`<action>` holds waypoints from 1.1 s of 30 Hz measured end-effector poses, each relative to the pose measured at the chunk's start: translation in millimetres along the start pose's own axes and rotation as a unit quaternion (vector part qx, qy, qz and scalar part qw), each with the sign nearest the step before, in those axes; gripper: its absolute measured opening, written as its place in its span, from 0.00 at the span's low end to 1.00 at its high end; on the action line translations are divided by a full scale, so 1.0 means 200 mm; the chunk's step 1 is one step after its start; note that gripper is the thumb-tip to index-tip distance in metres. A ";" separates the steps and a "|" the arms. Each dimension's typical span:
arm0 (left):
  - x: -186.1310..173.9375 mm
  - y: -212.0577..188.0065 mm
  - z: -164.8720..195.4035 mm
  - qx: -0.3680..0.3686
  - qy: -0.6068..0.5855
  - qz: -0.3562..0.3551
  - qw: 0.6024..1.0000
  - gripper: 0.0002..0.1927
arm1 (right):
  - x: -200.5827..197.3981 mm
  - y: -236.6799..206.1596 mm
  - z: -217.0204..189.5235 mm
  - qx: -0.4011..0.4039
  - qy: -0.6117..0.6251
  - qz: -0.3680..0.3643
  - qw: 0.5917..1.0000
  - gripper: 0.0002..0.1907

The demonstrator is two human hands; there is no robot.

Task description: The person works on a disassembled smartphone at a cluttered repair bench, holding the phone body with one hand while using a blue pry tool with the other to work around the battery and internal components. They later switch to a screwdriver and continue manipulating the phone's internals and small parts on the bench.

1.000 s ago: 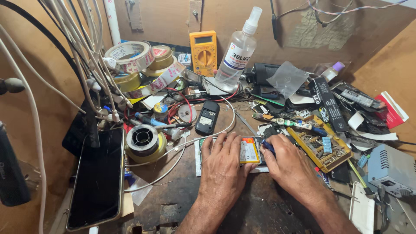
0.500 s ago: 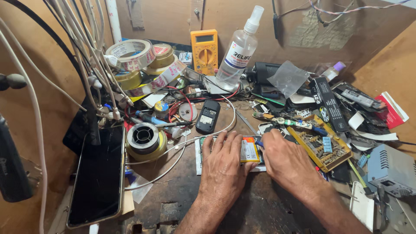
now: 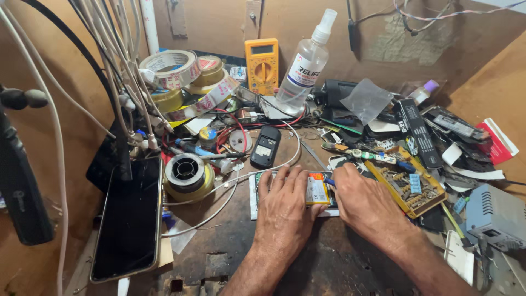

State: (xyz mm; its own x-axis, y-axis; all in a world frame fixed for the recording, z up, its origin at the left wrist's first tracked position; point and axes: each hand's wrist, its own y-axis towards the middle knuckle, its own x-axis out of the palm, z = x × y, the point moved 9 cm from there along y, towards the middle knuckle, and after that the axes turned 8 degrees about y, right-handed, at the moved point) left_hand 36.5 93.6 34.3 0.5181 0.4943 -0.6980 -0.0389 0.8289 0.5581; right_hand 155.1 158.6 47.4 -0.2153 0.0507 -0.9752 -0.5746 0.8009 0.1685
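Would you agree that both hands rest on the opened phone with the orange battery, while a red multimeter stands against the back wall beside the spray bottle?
Not quite: the multimeter is yellow, not red, as the head view shows. The rest holds: the left hand and right hand rest on the opened phone with the orange battery, and the multimeter stands beside the spray bottle.

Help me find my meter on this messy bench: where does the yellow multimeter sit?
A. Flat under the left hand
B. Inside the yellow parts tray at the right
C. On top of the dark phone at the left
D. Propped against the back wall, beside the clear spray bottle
D: the yellow multimeter stands against the back wall, just left of the clear spray bottle, well beyond the left hand and right hand.
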 end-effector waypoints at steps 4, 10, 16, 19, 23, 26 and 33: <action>0.00 0.00 0.00 -0.001 -0.001 -0.005 1.000 0.36 | 0.01 0.00 -0.03 -0.032 -0.056 -0.009 0.998 0.07; 0.00 0.00 0.00 -0.003 0.000 -0.016 1.000 0.37 | 0.02 0.00 -0.11 -0.057 -0.127 -0.025 0.990 0.10; 0.01 0.00 0.00 0.005 0.012 -0.004 1.000 0.37 | 0.05 0.01 -0.12 -0.059 -0.169 -0.028 0.983 0.08; 0.00 0.00 0.00 0.008 0.010 0.001 1.000 0.36 | 0.05 0.00 -0.05 -0.028 -0.117 -0.019 0.993 0.07; 0.01 0.00 0.00 0.005 0.008 -0.006 1.000 0.36 | 0.00 -0.02 0.07 0.002 0.046 0.048 0.998 0.08; 0.00 0.00 0.00 0.009 0.005 -0.002 1.000 0.36 | -0.07 -0.06 0.21 0.065 0.159 0.113 0.979 0.12; -0.14 -0.01 0.07 0.041 -0.056 0.106 0.992 0.23 | -0.06 -0.23 0.38 0.246 0.278 0.118 0.921 0.13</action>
State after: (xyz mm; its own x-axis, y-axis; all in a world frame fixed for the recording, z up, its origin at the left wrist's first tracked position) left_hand 33.4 75.2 58.6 0.5968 0.6194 -0.5101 -0.0899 0.6833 0.7246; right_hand 244.0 165.6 39.5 -0.7375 0.0548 -0.6731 -0.0623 0.9869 0.1485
